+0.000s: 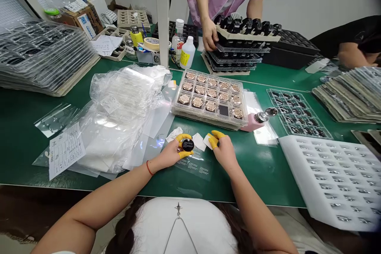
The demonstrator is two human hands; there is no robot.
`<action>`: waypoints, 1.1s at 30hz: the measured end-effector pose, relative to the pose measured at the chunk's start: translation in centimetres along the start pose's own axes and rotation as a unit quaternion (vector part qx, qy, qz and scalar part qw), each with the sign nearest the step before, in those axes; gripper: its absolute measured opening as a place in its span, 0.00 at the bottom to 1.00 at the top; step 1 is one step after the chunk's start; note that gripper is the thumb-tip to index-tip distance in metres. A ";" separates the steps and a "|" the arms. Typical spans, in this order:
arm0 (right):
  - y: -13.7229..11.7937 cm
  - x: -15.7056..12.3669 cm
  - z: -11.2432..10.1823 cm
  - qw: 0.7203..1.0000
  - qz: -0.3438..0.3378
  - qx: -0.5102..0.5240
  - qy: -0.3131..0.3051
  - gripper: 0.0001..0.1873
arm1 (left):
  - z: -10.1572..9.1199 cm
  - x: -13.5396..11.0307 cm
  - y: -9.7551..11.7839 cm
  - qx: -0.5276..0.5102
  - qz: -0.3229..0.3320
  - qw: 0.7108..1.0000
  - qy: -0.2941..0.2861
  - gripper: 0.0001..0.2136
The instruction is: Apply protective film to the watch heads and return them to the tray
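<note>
My left hand (pixel 175 151), with yellow finger cots, grips a round black watch part (pixel 187 145) by its rim. Small pale print shows on its dark face. My right hand (pixel 222 146), also in yellow finger cots, pinches a small white wipe (pixel 207 141) just right of it. Another white wipe (pixel 199 142) lies on the green table between my hands, and a crumpled white wipe (pixel 174 134) sits behind my left fingers. Below the watch part lies a clear film sheet (pixel 193 168) with white print. Beyond my hands stands a stack of clear trays (pixel 208 116) holding rose-gold watch cases (pixel 210 106); one slot shows dark.
Plastic bags (pixel 125 99) and a paper slip (pixel 67 151) spread to my left. A pink pump bottle (pixel 253 122) and a white foam tray (pixel 293 166) stand right. Tray stacks (pixel 44 55) rise far left. Across the table, a person in pink handles loaded trays (pixel 238 57).
</note>
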State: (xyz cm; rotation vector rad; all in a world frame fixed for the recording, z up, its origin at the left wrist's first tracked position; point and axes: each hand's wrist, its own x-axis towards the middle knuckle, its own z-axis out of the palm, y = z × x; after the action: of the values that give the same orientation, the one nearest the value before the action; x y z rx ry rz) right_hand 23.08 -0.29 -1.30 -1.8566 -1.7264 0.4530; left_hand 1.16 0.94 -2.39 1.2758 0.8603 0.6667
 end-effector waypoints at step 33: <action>-5.1 8.6 -2.0 0.993 -0.086 -0.057 0.053 0.05 | -0.5 -0.1 0.1 -0.073 -0.024 0.997 -0.017 0.28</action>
State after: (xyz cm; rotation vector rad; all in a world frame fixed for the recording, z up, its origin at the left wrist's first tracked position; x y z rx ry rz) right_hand 21.21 7.96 4.42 -1.7570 -1.8543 0.1884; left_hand 0.69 1.16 -2.27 1.1290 0.7977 0.6557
